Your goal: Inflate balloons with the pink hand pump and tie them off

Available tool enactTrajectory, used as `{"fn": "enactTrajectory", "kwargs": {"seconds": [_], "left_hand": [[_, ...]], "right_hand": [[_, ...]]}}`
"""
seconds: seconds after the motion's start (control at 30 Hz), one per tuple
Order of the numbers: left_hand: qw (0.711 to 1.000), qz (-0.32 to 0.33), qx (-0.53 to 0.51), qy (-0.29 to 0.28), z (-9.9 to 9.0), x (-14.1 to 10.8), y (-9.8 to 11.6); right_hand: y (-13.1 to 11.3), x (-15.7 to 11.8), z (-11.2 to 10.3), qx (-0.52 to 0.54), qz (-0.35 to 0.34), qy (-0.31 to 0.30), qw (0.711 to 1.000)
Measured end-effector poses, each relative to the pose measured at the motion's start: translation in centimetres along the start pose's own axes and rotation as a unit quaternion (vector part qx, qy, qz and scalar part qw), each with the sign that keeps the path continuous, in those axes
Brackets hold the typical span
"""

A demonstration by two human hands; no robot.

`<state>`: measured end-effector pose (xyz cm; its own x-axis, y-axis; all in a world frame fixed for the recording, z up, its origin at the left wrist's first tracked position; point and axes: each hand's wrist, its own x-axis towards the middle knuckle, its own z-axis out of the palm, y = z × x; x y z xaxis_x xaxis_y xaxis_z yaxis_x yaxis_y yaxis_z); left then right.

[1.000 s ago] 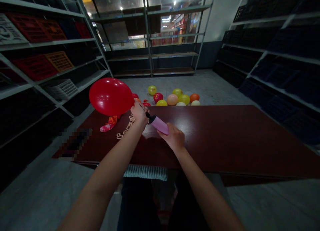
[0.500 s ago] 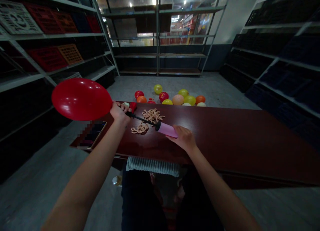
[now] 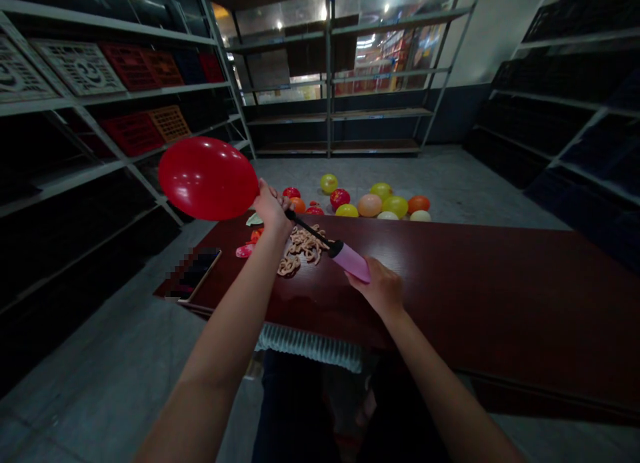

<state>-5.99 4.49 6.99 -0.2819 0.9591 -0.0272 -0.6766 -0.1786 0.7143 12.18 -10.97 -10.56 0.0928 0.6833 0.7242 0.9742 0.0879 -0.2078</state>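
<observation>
A person is sitting or standing at a dark red-brown table (image 3: 475, 283), both forearms reaching out over it. The left hand (image 3: 273, 208) is holding the neck end of a large, inflated red balloon (image 3: 207, 178), its fingers closing around the spot where the balloon is meeting the black end of a hand pump (image 3: 353, 261); the exact join is hiding behind the fingers. The balloon is hanging in the air to the left of that hand, above the table's far left part. The right hand (image 3: 384, 286) is wrapping its fingers around the pump's pink barrel, and the black rod is showing between the two hands, slanting down toward the right. Beneath the rod, a heap of curly beige pieces (image 3: 303, 246) is lying on the table, partly behind the left wrist. Just left of that forearm, a pink-and-white piece (image 3: 245, 251) is resting near some orange-red scraps (image 3: 257, 235), and a flat device (image 3: 200, 276), partly blurred, is lying at the left edge. Beyond the table, yellow, red, orange and pale balloons (image 3: 370, 205) are clustering on the grey floor (image 3: 445, 176).
</observation>
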Motion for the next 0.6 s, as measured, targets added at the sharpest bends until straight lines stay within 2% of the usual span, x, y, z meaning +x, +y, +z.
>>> {"fn": "enactTrajectory", "kwargs": {"seconds": [0.17,0.27,0.33,0.43,0.6], "left_hand": [[0.998,-0.035,0.018,-0.042,2.4,-3.0,-5.0],[0.997,-0.059,0.031,-0.042,2.7,-4.9,-7.9],[0.997,-0.066,0.034,-0.038,2.6,-5.6,-9.1],[0.996,-0.076,0.034,-0.028,1.8,-5.4,-9.4],[0.993,-0.118,0.017,0.01,-0.6,-4.0,-7.9]], "right_hand": [[0.0,0.1,-0.1,0.011,0.061,-0.017,0.998],[0.1,0.2,-0.1,0.01,0.093,-0.018,0.995],[0.2,0.2,0.0,0.006,0.107,-0.019,0.994],[0.2,0.2,0.1,0.0,0.105,-0.031,0.994],[-0.3,0.4,0.3,0.006,0.041,-0.068,0.997]]}}
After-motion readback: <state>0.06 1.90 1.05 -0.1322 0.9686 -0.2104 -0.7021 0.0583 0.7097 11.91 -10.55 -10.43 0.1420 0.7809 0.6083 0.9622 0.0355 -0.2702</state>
